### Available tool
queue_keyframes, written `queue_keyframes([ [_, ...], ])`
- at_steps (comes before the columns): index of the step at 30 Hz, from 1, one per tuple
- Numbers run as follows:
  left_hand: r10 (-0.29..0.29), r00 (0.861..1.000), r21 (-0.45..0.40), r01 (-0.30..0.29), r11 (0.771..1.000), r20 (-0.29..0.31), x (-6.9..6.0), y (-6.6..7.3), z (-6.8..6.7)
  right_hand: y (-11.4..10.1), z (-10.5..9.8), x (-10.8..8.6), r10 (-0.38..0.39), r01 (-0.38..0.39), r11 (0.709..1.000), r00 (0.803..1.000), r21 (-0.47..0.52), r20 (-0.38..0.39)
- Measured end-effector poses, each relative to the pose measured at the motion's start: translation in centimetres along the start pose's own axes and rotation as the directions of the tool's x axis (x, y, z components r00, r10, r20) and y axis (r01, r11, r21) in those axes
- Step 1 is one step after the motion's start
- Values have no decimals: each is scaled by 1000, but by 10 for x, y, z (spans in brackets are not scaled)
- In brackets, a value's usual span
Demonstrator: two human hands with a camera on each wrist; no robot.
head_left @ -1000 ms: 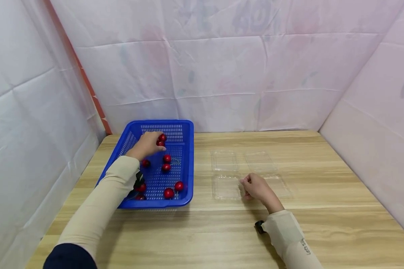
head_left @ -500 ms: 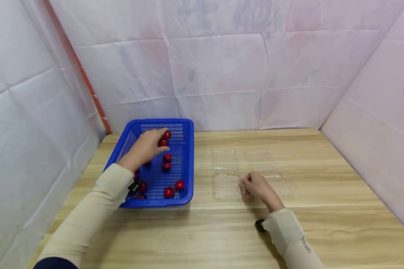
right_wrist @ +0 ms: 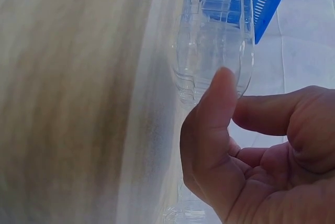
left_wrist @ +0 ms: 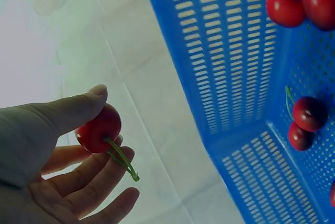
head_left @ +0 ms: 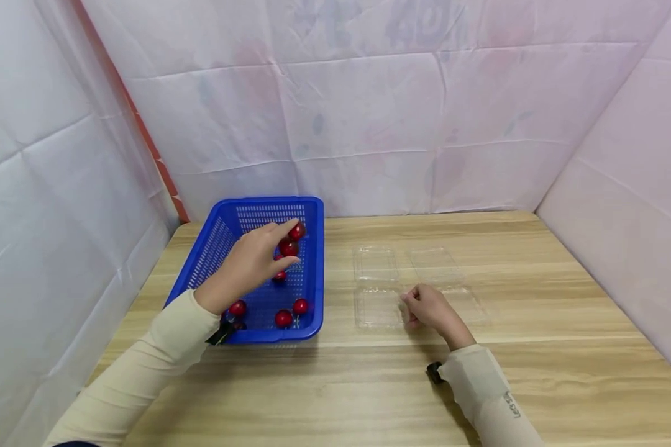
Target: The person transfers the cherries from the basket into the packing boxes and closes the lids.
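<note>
Cherry pair (head_left: 289, 248) held over basket (head_left: 318, 273)

By the right hand (head_left: 430, 308), an edge of the box (head_left: 376, 309) is pinched; box and basket are parted by a strip of table (head_left: 337, 357). Farther off, near the basket's right rim, the pair is gripped by the left hand (head_left: 250, 263).

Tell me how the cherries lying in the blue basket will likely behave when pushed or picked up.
The cherries look round, so a push would probably make them roll. Their glossy surface suggests they may be slippery to grip. Green stems seem to join some in pairs, so lifting one could bring its partner along.
</note>
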State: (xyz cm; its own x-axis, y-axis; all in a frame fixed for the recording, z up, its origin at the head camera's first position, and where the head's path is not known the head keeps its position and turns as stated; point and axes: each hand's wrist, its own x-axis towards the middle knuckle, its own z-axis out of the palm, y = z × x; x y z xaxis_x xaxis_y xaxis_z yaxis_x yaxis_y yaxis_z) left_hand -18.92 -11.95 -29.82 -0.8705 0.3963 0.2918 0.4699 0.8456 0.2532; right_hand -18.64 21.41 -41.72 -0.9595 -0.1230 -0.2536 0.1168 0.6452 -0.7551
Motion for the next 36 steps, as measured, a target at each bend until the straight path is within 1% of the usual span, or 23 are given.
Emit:
queue_keyframes([
  [3,18,1000,2,-18,1000,-4,-2,6,-2,1,-1,0,2,-2,1000,1000,0,2],
  [6,30,999,-3,-30,1000,-23,-5,11,-1,0,-1,1,8,-8,1000,1000,1,7],
  [10,51,998,-21,-52,998,-45,-13,19,0,0,0,2,16,-16,1000,1000,-1,8],
  [13,66,997,-14,-67,998,-50,-19,23,0,0,2,2,16,-16,1000,1000,3,8],
  [19,69,995,-4,-70,998,-66,-30,28,-3,-2,4,3,16,-17,1000,1000,16,14],
  [23,105,991,-7,-105,994,-86,-35,35,-2,-2,4,3,18,-18,1000,1000,12,6],
  [27,144,982,-14,-146,989,-125,-40,44,3,-1,5,2,22,-22,1000,1000,12,2],
  [29,167,975,-21,-172,985,-149,-43,49,6,-1,5,2,25,-25,1000,1000,14,3],
  [32,207,960,-20,-215,976,-190,-47,57,13,-1,5,1,26,-26,1000,1000,10,3],
  [34,237,947,-21,-248,969,-216,-50,62,19,-2,5,2,22,-22,1000,1000,9,3],
  [36,265,936,-10,-275,961,-231,-52,67,26,-3,5,2,20,-20,1000,1000,4,2],
])
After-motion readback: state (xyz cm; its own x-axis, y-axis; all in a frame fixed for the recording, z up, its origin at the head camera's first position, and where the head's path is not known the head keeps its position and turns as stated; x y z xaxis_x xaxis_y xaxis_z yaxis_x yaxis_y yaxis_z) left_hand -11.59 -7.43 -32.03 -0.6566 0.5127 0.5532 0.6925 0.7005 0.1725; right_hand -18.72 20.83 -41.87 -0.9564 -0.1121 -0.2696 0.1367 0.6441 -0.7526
